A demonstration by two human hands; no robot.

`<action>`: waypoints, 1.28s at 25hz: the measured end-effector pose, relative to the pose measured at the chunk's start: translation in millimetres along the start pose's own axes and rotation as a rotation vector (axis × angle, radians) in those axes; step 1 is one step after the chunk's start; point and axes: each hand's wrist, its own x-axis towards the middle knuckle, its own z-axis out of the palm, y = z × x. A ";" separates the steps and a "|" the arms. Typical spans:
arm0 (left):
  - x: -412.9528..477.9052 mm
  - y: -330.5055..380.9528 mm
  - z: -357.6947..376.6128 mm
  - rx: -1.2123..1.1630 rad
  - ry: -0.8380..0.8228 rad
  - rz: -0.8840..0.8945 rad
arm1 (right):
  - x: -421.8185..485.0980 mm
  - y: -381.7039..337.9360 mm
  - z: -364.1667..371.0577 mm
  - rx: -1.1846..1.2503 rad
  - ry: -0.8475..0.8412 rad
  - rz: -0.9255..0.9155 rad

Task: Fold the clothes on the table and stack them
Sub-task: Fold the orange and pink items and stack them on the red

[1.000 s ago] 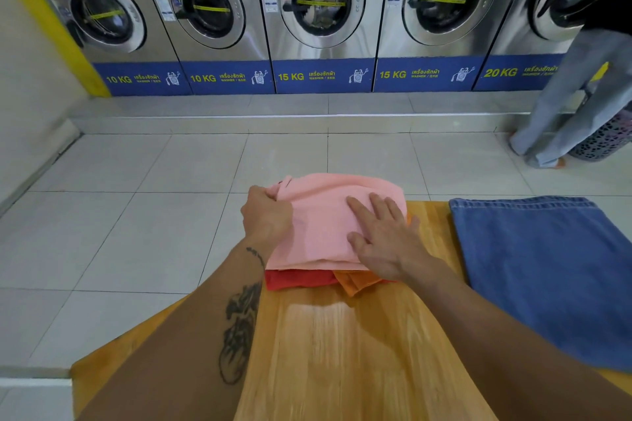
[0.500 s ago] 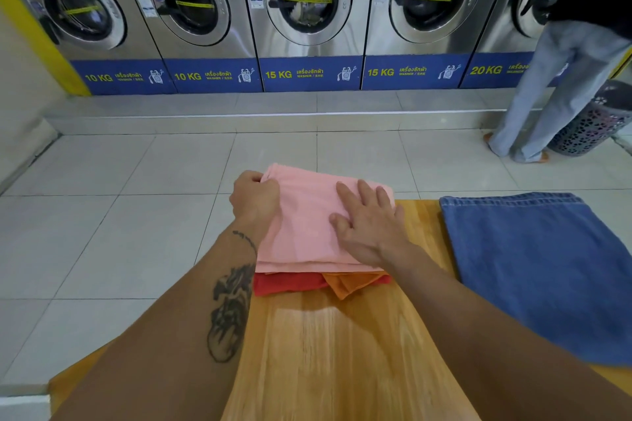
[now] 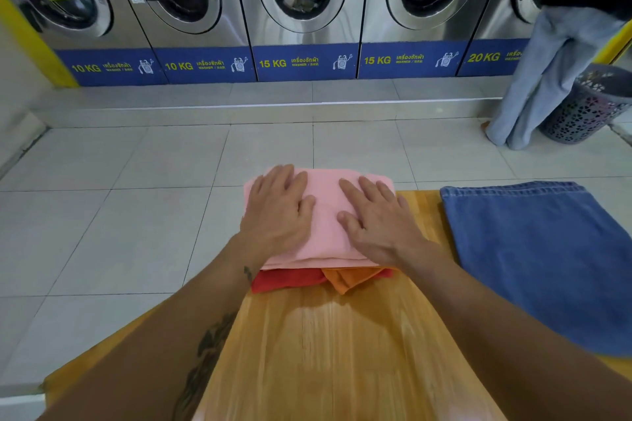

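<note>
left hand [image 3: 278,212] and right hand [image 3: 379,222] lie spread flat on the folded pink cloth [image 3: 325,215] topping the stack.

steel washers [image 3: 301,10] in a row, pale tile floor [image 3: 136,215].

Bright even light, glare on wooden table [image 3: 325,335], wide-angle edge bending, slight blur

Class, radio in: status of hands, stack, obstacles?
Left hand and right hand flat on pink cloth, topping stack. Denim unfolded, right. Nothing blocking.
</note>
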 end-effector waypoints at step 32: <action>-12.2 41.6 43.9 0.003 0.016 0.013 | 20.2 42.1 18.1 0.337 -0.089 0.039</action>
